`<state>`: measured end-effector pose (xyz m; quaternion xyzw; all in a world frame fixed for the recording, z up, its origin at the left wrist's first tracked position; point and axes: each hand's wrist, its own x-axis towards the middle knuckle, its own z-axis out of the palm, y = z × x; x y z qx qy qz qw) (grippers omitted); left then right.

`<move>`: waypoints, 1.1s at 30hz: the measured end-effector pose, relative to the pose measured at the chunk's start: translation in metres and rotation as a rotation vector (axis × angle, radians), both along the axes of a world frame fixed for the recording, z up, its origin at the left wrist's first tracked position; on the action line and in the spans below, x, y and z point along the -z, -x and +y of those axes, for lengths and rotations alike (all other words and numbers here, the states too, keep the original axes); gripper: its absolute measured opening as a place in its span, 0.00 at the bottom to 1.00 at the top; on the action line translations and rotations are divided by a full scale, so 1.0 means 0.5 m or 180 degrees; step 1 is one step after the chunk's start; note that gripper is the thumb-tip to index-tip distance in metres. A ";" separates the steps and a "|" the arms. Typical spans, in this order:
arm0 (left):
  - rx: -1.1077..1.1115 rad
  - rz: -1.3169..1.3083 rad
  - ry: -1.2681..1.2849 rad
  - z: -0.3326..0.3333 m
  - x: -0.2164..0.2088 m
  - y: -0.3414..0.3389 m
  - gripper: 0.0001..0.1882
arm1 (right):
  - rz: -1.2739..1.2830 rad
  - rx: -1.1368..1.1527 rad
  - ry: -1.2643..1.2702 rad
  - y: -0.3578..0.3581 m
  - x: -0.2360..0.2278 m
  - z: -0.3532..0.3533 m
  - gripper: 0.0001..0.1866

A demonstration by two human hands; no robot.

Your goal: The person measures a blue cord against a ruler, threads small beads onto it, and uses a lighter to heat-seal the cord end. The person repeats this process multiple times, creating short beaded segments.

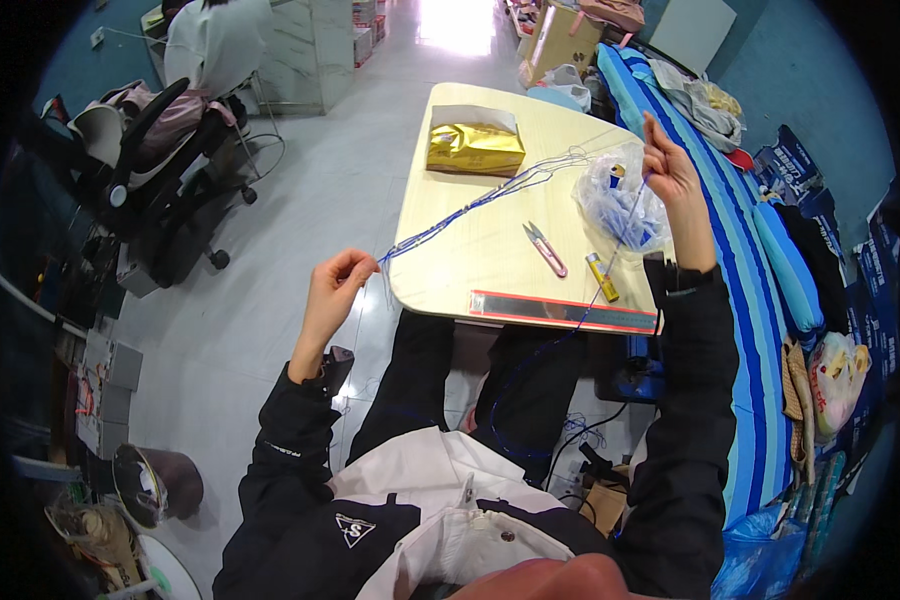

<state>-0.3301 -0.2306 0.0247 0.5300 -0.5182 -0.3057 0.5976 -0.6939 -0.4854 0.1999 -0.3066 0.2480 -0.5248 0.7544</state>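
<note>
My left hand [336, 290] is off the table's left edge, thumb and fingers pinched on one end of a bundle of blue cords [458, 217]. From there the bundle runs slantwise over the pale table [450, 270], its loose strands fanning out towards the far right. Raised above the table's right side, my right hand [668, 165] is closed on a single blue cord [625, 235], which hangs down across the front edge towards my lap. Pink-handled thread snips [545, 250] lie in the middle. A clear plastic bag [620, 205] with blue contents sits below my right hand.
A metal ruler [560, 311] on a red-edged strip lies along the front edge, near a yellow tube [602, 277]. A gold packet in an open box [475, 147] stands at the back. Right is a blue-striped bed [705, 200]; left, an office chair [140, 150] and a bin [158, 485].
</note>
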 end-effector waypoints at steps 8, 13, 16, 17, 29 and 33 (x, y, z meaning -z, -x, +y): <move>-0.0369 -0.0742 -0.0048 -0.102 0.026 -0.016 0.06 | 0.0540 0.0782 0.0153 0.013 0.068 -0.204 0.14; -0.0536 -0.1107 -0.0195 -0.106 0.032 -0.011 0.05 | 0.1183 0.0757 -0.0127 -0.010 0.117 -0.311 0.21; -0.0605 -0.1103 -0.0253 -0.097 0.033 -0.005 0.05 | 0.1841 0.0877 -0.0036 -0.020 0.162 -0.361 0.12; -0.0639 -0.1120 -0.0242 -0.095 0.033 -0.002 0.05 | 0.2344 0.0950 0.0125 -0.026 0.181 -0.375 0.04; -0.1042 -0.1904 0.0609 -0.065 -0.010 0.026 0.07 | 0.1112 -0.1059 -0.0125 -0.046 0.048 -0.175 0.28; -0.0575 -0.0676 0.0892 -0.033 -0.053 0.088 0.09 | 0.1081 -0.2315 0.0201 -0.078 -0.001 0.013 0.36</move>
